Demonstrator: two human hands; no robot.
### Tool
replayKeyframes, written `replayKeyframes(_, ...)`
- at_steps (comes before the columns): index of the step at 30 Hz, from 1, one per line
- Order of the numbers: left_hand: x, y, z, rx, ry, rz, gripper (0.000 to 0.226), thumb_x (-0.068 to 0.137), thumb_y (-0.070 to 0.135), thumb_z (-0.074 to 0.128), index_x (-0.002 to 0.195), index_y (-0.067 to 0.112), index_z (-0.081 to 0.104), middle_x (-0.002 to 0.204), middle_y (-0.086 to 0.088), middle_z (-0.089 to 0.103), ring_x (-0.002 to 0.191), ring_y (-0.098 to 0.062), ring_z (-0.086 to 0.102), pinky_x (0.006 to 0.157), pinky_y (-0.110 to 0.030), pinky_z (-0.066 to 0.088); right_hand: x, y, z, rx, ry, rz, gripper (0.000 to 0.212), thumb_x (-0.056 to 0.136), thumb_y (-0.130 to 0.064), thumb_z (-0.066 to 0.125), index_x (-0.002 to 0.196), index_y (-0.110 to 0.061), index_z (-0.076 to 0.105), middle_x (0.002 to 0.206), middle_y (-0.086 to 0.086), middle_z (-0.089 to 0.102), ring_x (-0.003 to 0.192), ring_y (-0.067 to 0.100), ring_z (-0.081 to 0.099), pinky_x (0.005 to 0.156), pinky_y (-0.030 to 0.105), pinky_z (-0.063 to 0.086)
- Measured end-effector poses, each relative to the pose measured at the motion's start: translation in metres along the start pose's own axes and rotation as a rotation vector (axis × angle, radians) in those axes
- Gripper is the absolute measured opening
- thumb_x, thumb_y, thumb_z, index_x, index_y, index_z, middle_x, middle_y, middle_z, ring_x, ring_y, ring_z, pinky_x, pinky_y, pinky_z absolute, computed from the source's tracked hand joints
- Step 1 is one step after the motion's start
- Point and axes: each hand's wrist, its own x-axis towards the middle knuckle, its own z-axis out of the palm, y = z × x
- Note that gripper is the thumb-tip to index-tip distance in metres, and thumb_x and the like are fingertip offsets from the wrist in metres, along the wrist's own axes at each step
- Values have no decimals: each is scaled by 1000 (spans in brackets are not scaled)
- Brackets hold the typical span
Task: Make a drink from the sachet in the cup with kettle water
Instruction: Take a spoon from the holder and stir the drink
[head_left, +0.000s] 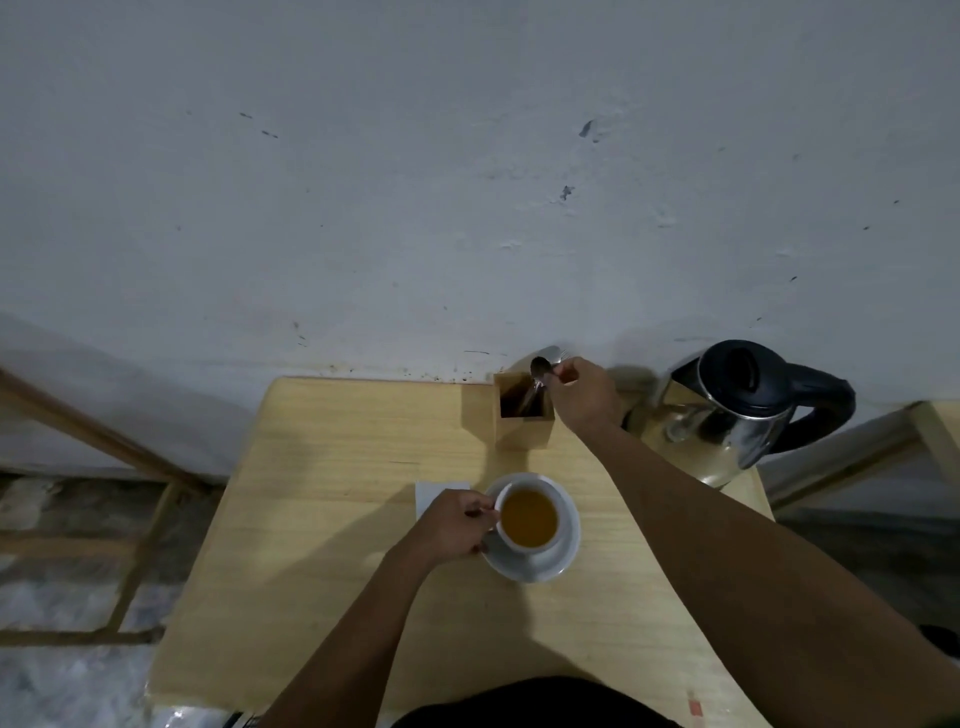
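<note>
A white cup (527, 517) full of brown drink stands on a white saucer (563, 553) in the middle of the wooden table (337, 467). My left hand (454, 525) grips the cup's handle at its left side. A white sachet (434, 493) lies flat just behind that hand, partly hidden. My right hand (584, 389) reaches to the back of the table and pinches a metal spoon (540, 371) that stands in a wooden holder (522, 410). The steel kettle (737, 410) with a black lid and handle sits at the back right.
The table's back edge meets a grey-white wall (467, 182). Wooden frames stand to the left (130, 467) and right (924, 431) of the table. Other cutlery tips show behind the holder. My dark clothing fills the bottom edge.
</note>
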Motion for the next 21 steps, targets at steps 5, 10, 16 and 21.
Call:
replayKeyframes(5, 3, -3, -1, -29, -8, 27, 30, 90, 17, 61, 116, 2, 63, 94, -18, 70, 59, -21, 66, 60, -28, 57, -24, -1, -8, 266, 46, -128, 9, 91, -29, 65, 86, -22, 62, 85, -5, 69, 77, 12, 64, 66, 26, 49)
replayKeyframes(10, 3, -5, 2, -33, 11, 45, 27, 90, 18, 62, 114, 5, 62, 90, -18, 71, 63, -25, 67, 72, -40, 58, -66, -11, -37, 427, 181, -346, 3, 93, -20, 64, 93, -21, 61, 91, -7, 66, 85, 1, 61, 73, 14, 47)
replayKeyframes(16, 2, -3, 5, 7, 52, 78, 25, 90, 18, 61, 111, 4, 64, 83, -16, 70, 64, -28, 68, 72, -43, 59, -104, 3, -52, 779, 311, -199, 4, 100, -31, 51, 100, -30, 48, 98, 8, 67, 92, 18, 67, 83, 35, 54)
replayKeyframes(21, -2, -2, 9, 17, 82, 101, 18, 91, 16, 59, 104, 6, 66, 89, -23, 69, 72, -38, 69, 78, -52, 58, -130, 32, -52, 727, 193, 89, 16, 103, -30, 43, 111, -17, 42, 89, 9, 64, 69, 18, 65, 58, 34, 58)
